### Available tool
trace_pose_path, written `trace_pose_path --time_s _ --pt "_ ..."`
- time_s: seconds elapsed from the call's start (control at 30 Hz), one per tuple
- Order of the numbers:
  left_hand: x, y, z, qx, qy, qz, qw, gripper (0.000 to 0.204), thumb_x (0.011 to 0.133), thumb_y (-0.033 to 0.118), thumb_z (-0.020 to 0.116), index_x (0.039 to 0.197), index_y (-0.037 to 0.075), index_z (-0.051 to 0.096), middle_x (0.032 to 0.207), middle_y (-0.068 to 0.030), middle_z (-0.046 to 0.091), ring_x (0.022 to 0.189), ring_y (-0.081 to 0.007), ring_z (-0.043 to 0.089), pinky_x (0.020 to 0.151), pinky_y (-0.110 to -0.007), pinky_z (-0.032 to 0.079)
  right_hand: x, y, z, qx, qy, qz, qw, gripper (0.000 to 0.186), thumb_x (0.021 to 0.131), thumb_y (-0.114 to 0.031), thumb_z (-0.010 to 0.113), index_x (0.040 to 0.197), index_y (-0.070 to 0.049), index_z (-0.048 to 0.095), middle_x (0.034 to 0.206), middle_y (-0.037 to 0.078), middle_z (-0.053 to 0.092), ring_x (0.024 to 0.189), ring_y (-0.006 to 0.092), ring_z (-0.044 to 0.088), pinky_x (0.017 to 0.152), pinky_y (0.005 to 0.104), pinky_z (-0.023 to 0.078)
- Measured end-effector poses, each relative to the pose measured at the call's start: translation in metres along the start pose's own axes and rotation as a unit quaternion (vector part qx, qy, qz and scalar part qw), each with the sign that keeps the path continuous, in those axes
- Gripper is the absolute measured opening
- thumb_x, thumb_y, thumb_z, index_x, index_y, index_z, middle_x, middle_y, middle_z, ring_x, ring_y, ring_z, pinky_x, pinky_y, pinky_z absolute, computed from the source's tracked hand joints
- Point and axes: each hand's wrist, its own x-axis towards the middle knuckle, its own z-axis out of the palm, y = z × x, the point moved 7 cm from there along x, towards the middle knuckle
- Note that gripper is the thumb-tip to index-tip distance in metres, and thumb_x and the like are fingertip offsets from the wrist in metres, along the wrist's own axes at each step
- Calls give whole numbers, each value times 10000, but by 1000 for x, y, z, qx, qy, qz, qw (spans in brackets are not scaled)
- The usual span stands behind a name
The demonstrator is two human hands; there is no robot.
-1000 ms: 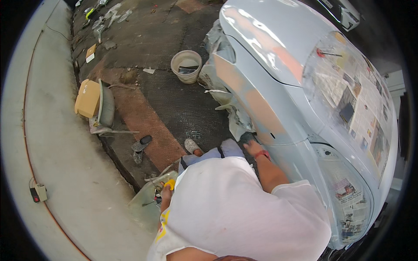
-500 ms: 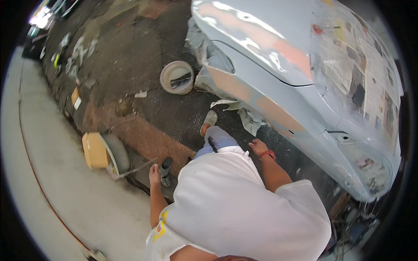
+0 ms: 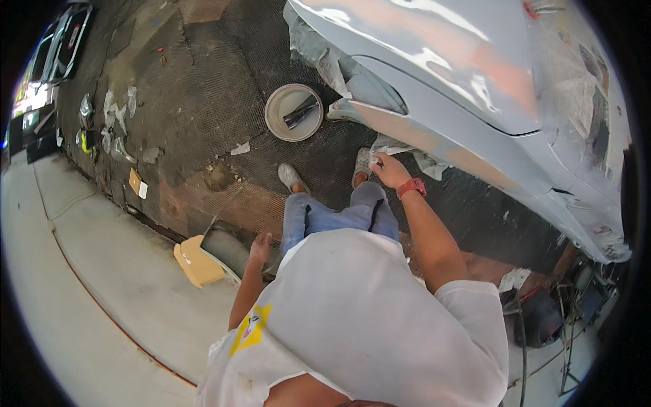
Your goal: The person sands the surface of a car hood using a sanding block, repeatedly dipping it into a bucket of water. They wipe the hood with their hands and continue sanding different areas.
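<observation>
A tan cardboard box lies point(image 3: 198, 261) left of the loosely curled left hand point(image 3: 260, 248); a bucket point(image 3: 274, 114) stands ahead, between both hands; right of the half-curled right hand point(image 3: 390, 170) is the pale car point(image 3: 475, 102). Whether either hand holds anything, I cannot tell.

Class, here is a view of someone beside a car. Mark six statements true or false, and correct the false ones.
1. A dark piece lies in the bucket. True.
2. The bucket stands right of the car in the picture. False: it stands left of the car.
3. A red band is on the wrist of the right hand. True.
4. The left hand grips the bucket. False: the left hand is apart from it.
5. Grey shoes are on both feet. True.
6. The car is one even colour. False: pinkish patches show on its pale body.
</observation>
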Motion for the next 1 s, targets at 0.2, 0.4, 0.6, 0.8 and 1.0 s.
trace_pose_path --time_s 0.2,0.4,0.6,0.8,1.0 --pt "99 110 -41 225 -81 107 965 601 1027 462 594 1443 29 571 1342 -253 655 1276 -445 602 1073 -496 488 51 -37 99 96 22 81 992 602 998 -461 651 1409 -26 585 1357 236 660 1266 356 641 1057 431 496" --pt "148 129 -15 221 -45 319 920 652 1016 473 617 1522 77 504 1491 -234 542 1365 -464 505 1134 -537 418 157 -18 230 180 11 198 963 707 992 -502 636 1465 6 501 1414 256 629 1260 381 649 1075 446 489" --pt "171 92 29 257 -77 370 890 822 937 601 677 1574 136 445 1605 -185 421 1438 -429 420 1196 -623 304 302 24 316 155 110 260 947 930 912 -570 694 1502 88 403 1434 355 567 1330 489 567 1130 490 451" --pt "189 73 52 284 -82 322 899 889 872 638 716 1580 173 445 1618 -136 420 1479 -355 401 1249 -577 237 378 63 354 245 137 316 906 738 903 -389 735 1390 87 450 1293 368 641 1222 501 631 1064 525 500" --pt "194 69 63 299 -63 311 900 902 836 616 783 1552 159 478 1618 -162 413 1513 -378 362 1249 -620 200 380 76 370 272 196 291 896 502 900 -184 645 1328 33 497 1182 353 687 1117 515 669 1007 554 526"
